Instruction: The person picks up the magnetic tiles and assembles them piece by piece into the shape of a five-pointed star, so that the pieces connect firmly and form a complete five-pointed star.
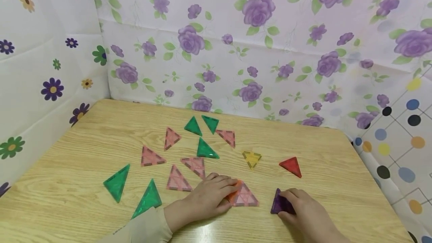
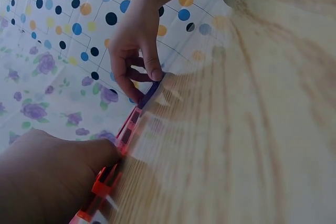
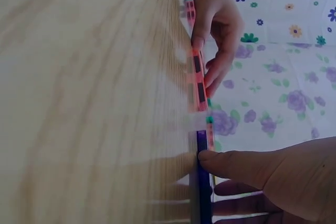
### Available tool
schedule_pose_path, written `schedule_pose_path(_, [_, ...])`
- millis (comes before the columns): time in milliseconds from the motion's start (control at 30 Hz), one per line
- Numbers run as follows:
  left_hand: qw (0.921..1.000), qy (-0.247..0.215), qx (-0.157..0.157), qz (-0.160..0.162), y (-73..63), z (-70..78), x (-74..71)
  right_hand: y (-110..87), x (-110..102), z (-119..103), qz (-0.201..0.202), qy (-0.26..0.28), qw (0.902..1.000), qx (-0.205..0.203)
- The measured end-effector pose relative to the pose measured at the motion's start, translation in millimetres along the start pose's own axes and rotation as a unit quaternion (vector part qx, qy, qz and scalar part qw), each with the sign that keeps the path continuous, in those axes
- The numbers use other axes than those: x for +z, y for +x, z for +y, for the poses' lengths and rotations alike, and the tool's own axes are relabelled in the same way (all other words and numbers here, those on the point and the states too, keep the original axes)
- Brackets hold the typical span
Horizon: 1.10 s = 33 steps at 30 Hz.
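Note:
My left hand point(image 1: 210, 198) holds an orange triangular magnetic tile point(image 1: 233, 197) flat on the table, thumb at its near edge and fingers over its far side. Much of that tile is hidden beneath the fingers. Against its right side lies a pink triangular tile point(image 1: 247, 197). To the right, my right hand point(image 1: 305, 211) pinches a purple triangular tile point(image 1: 276, 203) between thumb and fingers. In the right wrist view, the thumb presses the near edge of the purple tile point(image 3: 202, 192). A small gap separates the purple tile from the pink one.
Several pink tiles point(image 1: 177, 179) and green tiles point(image 1: 116, 183) lie scattered across the left and middle of the wooden table point(image 1: 77, 153). Beyond the hands are a yellow tile point(image 1: 251, 158) and a red tile point(image 1: 292, 166). Flowered cloth point(image 1: 216, 59) hangs behind the table.

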<state>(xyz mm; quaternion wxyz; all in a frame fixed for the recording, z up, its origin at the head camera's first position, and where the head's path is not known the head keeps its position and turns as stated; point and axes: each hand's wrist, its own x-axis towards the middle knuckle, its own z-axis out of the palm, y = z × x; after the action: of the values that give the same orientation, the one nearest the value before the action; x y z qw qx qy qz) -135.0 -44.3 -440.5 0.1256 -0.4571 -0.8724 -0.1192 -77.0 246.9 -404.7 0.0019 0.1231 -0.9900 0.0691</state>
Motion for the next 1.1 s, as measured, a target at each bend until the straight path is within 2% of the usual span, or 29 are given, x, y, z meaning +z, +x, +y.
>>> schedule_pose_path(133, [1.0000,-0.003,0.000,-0.007,0.8,-0.3,-0.3,3.8,-1,2,0.003,-0.003,0.9995,-0.031])
schedule_pose_path(400, [0.9999,-0.014,0.003,0.002,3.3,1.7,-1.4,16.0,3,8,0.049,-0.010,0.9913,-0.121])
schedule_pose_path(567, [0.9999,-0.007,0.005,-0.010,2.0,2.4,-0.9,27.7,5,10,0.032,-0.004,0.9871,-0.157])
schedule_pose_path(767, [0.9998,0.009,0.011,-0.014,0.6,2.8,-1.3,35.5,6,10,-0.003,0.011,0.9856,-0.168])
schedule_pose_path(933, [0.9997,0.013,0.019,-0.005,0.4,1.9,-1.2,38.9,8,8,0.002,0.036,0.9820,-0.185])
schedule_pose_path(1100, [0.9994,0.014,0.030,-0.009,0.6,0.6,-0.8,43.8,13,8,0.003,0.073,0.9723,-0.222])
